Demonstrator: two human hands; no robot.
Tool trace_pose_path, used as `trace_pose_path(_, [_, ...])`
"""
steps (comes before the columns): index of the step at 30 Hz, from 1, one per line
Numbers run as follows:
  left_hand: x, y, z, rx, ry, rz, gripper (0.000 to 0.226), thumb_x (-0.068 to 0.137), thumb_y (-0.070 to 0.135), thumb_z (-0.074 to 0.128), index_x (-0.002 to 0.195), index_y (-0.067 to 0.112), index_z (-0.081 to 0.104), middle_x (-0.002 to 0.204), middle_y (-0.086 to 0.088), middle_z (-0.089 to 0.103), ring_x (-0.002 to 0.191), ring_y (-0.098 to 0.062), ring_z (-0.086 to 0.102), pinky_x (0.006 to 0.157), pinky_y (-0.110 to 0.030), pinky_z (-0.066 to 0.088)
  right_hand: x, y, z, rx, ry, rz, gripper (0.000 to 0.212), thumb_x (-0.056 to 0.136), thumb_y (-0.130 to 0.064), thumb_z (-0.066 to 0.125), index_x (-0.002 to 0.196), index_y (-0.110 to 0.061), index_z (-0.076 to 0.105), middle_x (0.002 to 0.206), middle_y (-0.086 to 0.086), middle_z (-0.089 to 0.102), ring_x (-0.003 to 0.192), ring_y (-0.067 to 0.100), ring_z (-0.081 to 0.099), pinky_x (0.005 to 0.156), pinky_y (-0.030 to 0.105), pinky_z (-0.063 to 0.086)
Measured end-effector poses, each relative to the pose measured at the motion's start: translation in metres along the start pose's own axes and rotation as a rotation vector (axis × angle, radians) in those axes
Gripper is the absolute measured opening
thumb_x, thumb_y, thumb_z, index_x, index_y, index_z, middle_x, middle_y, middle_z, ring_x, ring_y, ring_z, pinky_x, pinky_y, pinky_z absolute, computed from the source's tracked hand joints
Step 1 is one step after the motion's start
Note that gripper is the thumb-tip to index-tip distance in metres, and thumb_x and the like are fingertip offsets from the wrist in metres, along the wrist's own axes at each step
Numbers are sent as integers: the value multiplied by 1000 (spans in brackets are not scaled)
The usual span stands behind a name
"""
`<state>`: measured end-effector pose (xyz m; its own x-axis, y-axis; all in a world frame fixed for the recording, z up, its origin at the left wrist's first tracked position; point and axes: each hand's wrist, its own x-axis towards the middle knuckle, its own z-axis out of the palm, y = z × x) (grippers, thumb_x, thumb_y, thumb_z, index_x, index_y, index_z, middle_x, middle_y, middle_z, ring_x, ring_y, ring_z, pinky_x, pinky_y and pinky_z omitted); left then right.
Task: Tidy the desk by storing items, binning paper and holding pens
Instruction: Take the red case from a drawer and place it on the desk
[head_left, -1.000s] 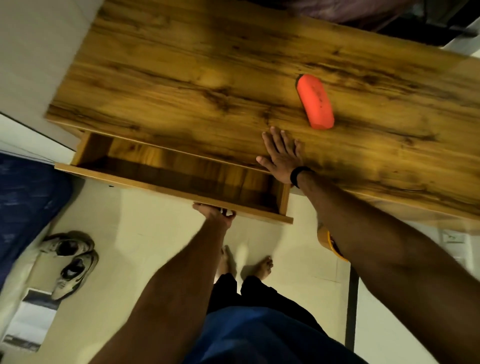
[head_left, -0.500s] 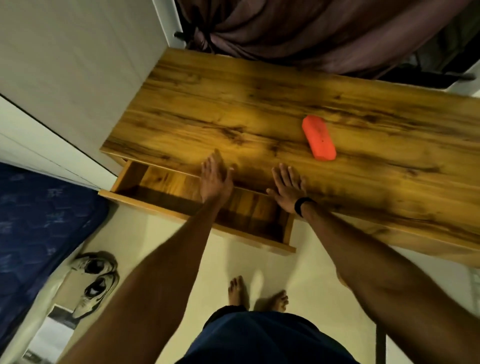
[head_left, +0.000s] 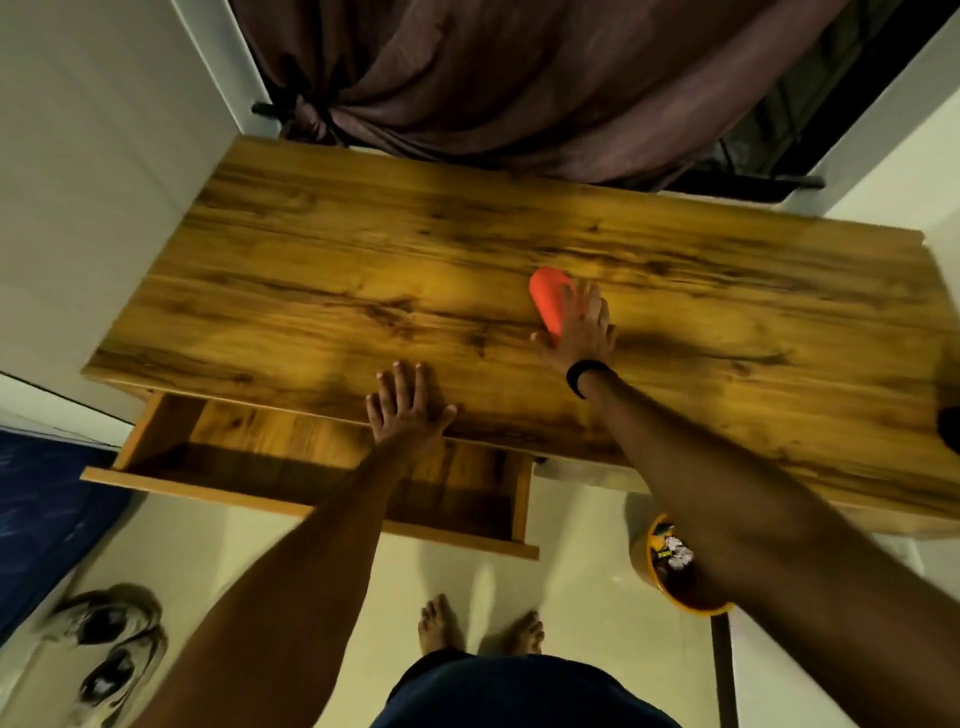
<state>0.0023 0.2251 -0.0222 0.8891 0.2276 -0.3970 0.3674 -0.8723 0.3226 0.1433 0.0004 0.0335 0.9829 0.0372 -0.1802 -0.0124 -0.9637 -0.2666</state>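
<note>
An orange oblong case (head_left: 546, 295) lies near the middle of the wooden desk (head_left: 311, 291). My right hand (head_left: 584, 335), with a black band on its wrist, rests on the case's near half, fingers stretched over it and thumb beside its near end; no closed grip shows. My left hand (head_left: 402, 410) lies flat, fingers spread, on the desk's front edge, holding nothing. Under that edge on the left, the drawer (head_left: 208, 480) is pulled out and its visible inside is bare wood. My left forearm hides part of the drawer.
An orange bin (head_left: 644, 564) holding scraps stands on the floor under the desk's right side, partly behind my right arm. A pair of shoes (head_left: 104, 649) and a blue mattress (head_left: 36, 509) are at the left. A dark curtain (head_left: 519, 78) hangs behind the desk.
My right hand moved from the desk's front edge forward onto the orange case. My left hand left the drawer front and came to rest on the desk's edge. The view tilted up.
</note>
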Motion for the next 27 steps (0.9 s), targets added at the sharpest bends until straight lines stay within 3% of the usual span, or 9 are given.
trace_pose_path(4, [3,-2,-5,-4,-42,3,88,92,67,36,153,31,-17,159,-2,-28,146,-29,-27,118,-51,-12,28,5,7,34,-197,34,72,97,-41,46,154,-31,3,159,15,4,140,41,19,111,52,26])
trace_pose_path(9, [1,0,-8,1,-69,-18,84,94,64,34,153,32,-17,159,-1,-29,146,-29,-27,116,-49,-13,-20,2,36,0,-132,-191,64,101,-37,37,154,-33,3,159,15,10,140,40,19,113,51,19])
trace_pose_path(15, [-5,8,-12,-100,-12,-67,57,104,45,15,155,29,-2,164,-9,-11,149,-34,-11,119,-54,0,-117,0,61,60,-224,-443,65,95,-58,25,154,-36,6,157,14,18,137,43,26,112,57,19])
trace_pose_path(18, [-14,-3,-11,-208,90,16,71,97,63,5,156,25,14,164,-10,2,150,-34,-2,118,-55,1,-175,5,79,26,-192,-624,63,98,-50,33,154,-31,12,151,15,24,129,41,34,108,55,30])
trace_pose_path(21, [-15,-8,-19,-424,-5,38,81,90,75,9,156,28,10,164,4,-7,150,-19,-15,116,-43,-16,-205,6,92,28,-246,-676,64,98,-44,42,154,-30,13,151,13,22,135,38,21,116,53,16])
trace_pose_path(24, [-4,-5,-15,-231,-77,27,71,94,69,15,155,34,6,164,-1,-9,150,-25,-13,120,-50,-10,-197,-13,94,-38,-310,-602,66,98,-41,45,154,-30,12,156,12,17,141,34,16,115,56,6])
trace_pose_path(27, [-8,-13,-10,-41,-89,49,75,92,72,20,154,38,-6,163,0,-18,149,-24,-18,120,-47,-9,-178,-37,100,-70,-409,-511,68,96,-39,51,153,-31,15,156,9,20,142,32,19,114,51,16])
